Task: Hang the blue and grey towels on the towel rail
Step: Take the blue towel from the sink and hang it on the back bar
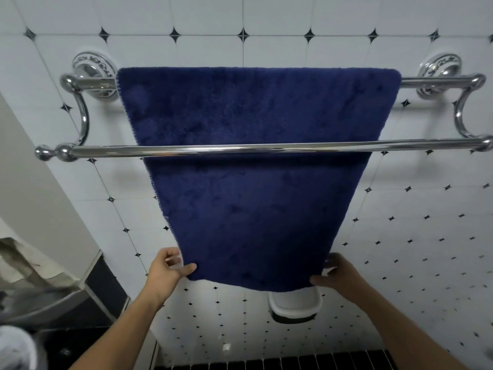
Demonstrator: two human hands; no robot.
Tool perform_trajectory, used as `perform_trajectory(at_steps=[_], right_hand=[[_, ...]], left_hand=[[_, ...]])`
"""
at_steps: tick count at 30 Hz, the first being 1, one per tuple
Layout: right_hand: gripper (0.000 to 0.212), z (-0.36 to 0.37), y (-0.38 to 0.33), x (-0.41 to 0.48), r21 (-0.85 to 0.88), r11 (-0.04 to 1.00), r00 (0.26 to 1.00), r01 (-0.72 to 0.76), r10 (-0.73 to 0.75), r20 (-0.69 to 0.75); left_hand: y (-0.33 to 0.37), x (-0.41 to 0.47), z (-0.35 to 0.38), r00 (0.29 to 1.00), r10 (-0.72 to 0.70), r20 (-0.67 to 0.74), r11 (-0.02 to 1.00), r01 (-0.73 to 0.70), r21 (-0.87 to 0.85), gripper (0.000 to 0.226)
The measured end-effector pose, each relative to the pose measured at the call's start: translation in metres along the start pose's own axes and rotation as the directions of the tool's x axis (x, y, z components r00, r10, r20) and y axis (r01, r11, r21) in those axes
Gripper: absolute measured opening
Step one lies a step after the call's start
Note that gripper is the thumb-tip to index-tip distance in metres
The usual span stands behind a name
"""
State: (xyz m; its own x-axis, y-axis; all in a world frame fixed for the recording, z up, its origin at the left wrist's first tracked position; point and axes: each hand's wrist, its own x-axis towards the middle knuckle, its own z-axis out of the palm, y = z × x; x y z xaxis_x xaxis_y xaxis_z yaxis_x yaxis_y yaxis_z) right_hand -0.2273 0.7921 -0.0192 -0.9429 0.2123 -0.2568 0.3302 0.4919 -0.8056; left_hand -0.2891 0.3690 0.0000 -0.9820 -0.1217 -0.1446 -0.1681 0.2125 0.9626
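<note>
In the head view, the left hand [170, 265] and right hand [334, 273] reached upward, each with fingers pinched on a bottom corner of the blue towel [256, 166]. The towel hung over the rear bar of the towel rail [213, 150], behind its front bar. The right hand's fingers were mostly hidden behind the cloth, and the white holder [294, 305] below was partly covered.

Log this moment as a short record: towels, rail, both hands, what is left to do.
blue towel: draped over the back bar of the towel rail, hanging behind the front bar
grey towel: not on the rail; none clearly in view
left hand: pinching the towel's lower left corner
right hand: gripping the lower right corner
front bar: bare
remaining: hang the grey towel
</note>
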Motion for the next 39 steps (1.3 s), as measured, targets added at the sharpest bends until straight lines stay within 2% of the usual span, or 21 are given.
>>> perform_trajectory(at_steps=[2,3,5,7,9,11,14,17,20,23,25,27,28,30,34,37,39], right_hand=[[0.095,-0.015,-0.011,0.002,0.124,0.989,0.993,0.078,-0.066,-0.098],[0.098,-0.020,-0.022,0.003,0.175,0.977,0.986,0.123,-0.102,-0.129],[0.092,-0.025,-0.046,0.006,0.270,0.943,0.977,0.196,-0.165,-0.136],[0.076,-0.025,-0.068,0.012,0.319,0.919,0.972,0.232,-0.203,-0.122],[0.052,-0.027,-0.078,0.016,0.302,0.918,0.966,0.258,-0.233,-0.116],[0.036,-0.031,-0.075,0.020,0.272,0.924,0.962,0.270,-0.247,-0.117],[0.037,-0.033,-0.064,0.021,0.282,0.927,0.967,0.248,-0.219,-0.130],[0.047,-0.026,-0.060,0.017,0.305,0.924,0.970,0.229,-0.189,-0.156],[0.054,-0.025,-0.059,0.014,0.300,0.922,0.965,0.245,-0.201,-0.171],[0.035,-0.021,-0.055,0.007,0.237,0.943,0.957,0.235,-0.182,-0.225],[0.027,-0.013,-0.047,0.000,0.132,0.976,0.948,0.175,-0.131,-0.290],[0.043,-0.001,-0.038,-0.012,0.059,0.998,0.940,0.012,0.009,-0.341],[0.047,0.006,-0.035,-0.019,0.029,0.998,0.941,-0.054,0.061,-0.334],[0.046,0.027,-0.035,-0.036,0.019,0.995,0.962,-0.093,0.095,-0.256],[0.042,0.087,-0.056,-0.079,0.150,0.986,0.996,-0.076,0.082,-0.037],[0.046,0.148,-0.085,-0.117,0.120,0.992,0.991,-0.028,0.012,0.134],[0.048,0.198,-0.106,-0.144,0.103,0.995,0.975,-0.003,-0.020,0.223]], left_hand=[[0.013,-0.002,-0.006,0.999,0.052,0.009,0.998,-0.052,-0.040,0.077],[0.022,-0.002,-0.006,0.996,0.082,0.025,0.995,-0.081,-0.063,0.080],[0.040,-0.001,-0.001,0.991,0.126,0.053,0.987,-0.120,-0.110,0.068],[0.054,0.003,0.004,0.984,0.168,0.060,0.978,-0.159,-0.131,0.046],[0.059,0.007,0.003,0.979,0.197,0.044,0.975,-0.191,-0.110,0.026],[0.056,0.010,-0.003,0.981,0.194,0.012,0.978,-0.193,-0.076,0.018],[0.051,0.012,-0.005,0.986,0.165,0.000,0.984,-0.165,-0.060,0.018],[0.043,0.008,0.000,0.990,0.137,-0.020,0.991,-0.137,0.009,0.008],[0.023,0.006,-0.009,0.988,0.095,-0.122,0.987,-0.078,0.140,0.027],[0.003,-0.002,-0.027,0.989,0.046,-0.144,0.987,-0.023,0.159,0.014],[-0.004,-0.008,-0.037,0.991,0.038,-0.128,0.988,-0.018,0.153,0.010],[-0.007,-0.015,-0.047,0.991,0.047,-0.125,0.990,-0.029,0.138,0.006],[-0.007,-0.018,-0.052,0.992,0.052,-0.118,0.990,-0.035,0.138,0.003],[-0.010,-0.025,-0.064,0.994,0.056,-0.099,0.989,-0.042,0.140,0.003],[-0.019,-0.053,-0.101,0.999,0.039,-0.010,0.988,-0.037,0.152,0.023],[-0.031,-0.088,-0.147,0.995,0.044,0.084,0.989,-0.056,0.138,0.034],[-0.046,-0.115,-0.189,0.995,0.038,0.089,0.993,-0.048,0.110,0.038]])
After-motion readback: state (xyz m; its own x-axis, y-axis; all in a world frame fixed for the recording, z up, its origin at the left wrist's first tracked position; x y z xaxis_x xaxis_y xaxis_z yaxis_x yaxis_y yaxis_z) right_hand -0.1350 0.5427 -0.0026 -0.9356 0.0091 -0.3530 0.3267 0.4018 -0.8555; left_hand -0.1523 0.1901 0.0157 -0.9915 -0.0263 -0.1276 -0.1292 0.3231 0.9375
